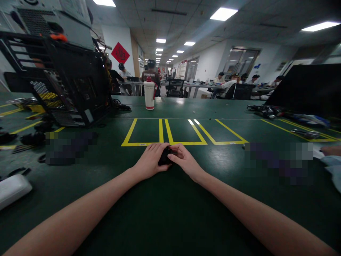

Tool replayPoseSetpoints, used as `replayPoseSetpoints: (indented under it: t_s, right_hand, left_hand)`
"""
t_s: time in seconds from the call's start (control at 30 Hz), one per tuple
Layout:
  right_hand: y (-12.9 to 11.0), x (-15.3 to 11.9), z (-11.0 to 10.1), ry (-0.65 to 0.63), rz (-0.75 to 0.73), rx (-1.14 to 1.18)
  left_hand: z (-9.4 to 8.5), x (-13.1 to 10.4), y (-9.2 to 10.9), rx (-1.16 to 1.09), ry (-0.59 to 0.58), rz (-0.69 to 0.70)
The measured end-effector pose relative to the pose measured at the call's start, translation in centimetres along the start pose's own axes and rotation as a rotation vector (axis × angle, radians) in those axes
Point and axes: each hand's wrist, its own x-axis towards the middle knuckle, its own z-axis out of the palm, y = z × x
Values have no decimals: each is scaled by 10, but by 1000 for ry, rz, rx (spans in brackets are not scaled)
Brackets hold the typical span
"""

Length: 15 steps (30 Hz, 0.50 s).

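Note:
A small black object [164, 156] is between my two hands at the middle of the green table [170, 213]. Its kind is hard to make out, since fingers cover much of it. My left hand [151, 160] wraps round its left side, thumb below and fingers over the top. From the other side, my right hand [186, 161] curls its fingers and thumb against the right edge. Just beyond my hands, yellow tape [163, 144] marks out several boxes on the tabletop.
An opened black computer case [77, 85] stands at the left. A white tumbler [149, 94] with a red lid is at the back. Cables [266, 111] and a dark screen [306, 92] lie right. A white case [13, 190] sits near left; another person's sleeve [333, 167] shows far right.

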Motion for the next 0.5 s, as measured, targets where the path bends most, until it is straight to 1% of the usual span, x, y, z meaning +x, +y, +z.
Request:
replayPoseSetpoints:
  t_s: [0.07, 0.13, 0.23, 0.3, 0.5]
  right_hand:
    - [0, 1, -1, -2, 46, 1]
    - [-1, 1, -3, -37, 72, 15]
    - [-3, 0, -4, -108, 59, 74]
    - [-4, -1, -4, -126, 48, 104]
    - [-5, -2, 0, -34, 12, 7]
  left_hand:
    - [-1, 0, 1, -3, -6, -2]
    - [-2, -1, 1, -7, -7, 0]
    - [-1, -2, 0, -6, -3, 5]
    - [0, -2, 0, -5, -3, 7]
    - [0, -1, 0, -9, 11, 10]
